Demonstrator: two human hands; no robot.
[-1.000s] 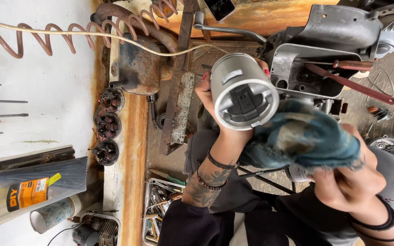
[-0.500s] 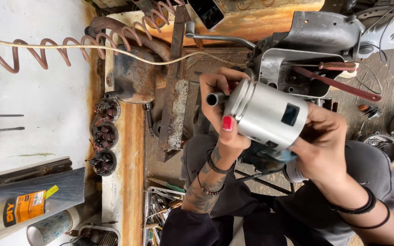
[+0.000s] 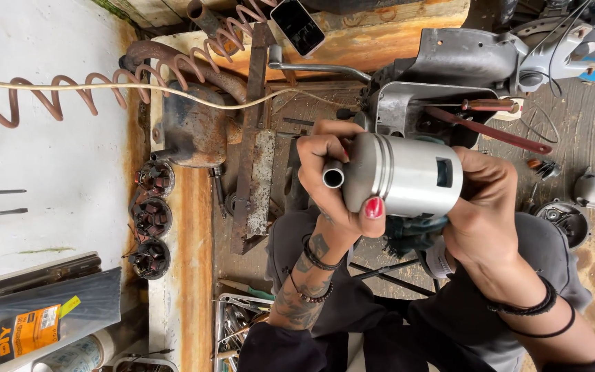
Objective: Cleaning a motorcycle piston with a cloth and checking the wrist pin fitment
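**Piston and pin held over the lap**

Above the lap, both hands gripped a metal piston (image 3: 408,176) lying sideways. The left hand (image 3: 332,182) wrapped its crown end, thumb beneath, fingers curled round a short hollow pin (image 3: 333,176) at that end. The right hand (image 3: 483,207) clasped the skirt, a teal rag (image 3: 408,231) bunched underneath. Judged from this, the work called for a firm, even hold with the pin kept square to the piston. Tilting or forcing could scar the surface. Behind stood an open engine casing (image 3: 442,89) and a rusty workbench (image 3: 194,289).
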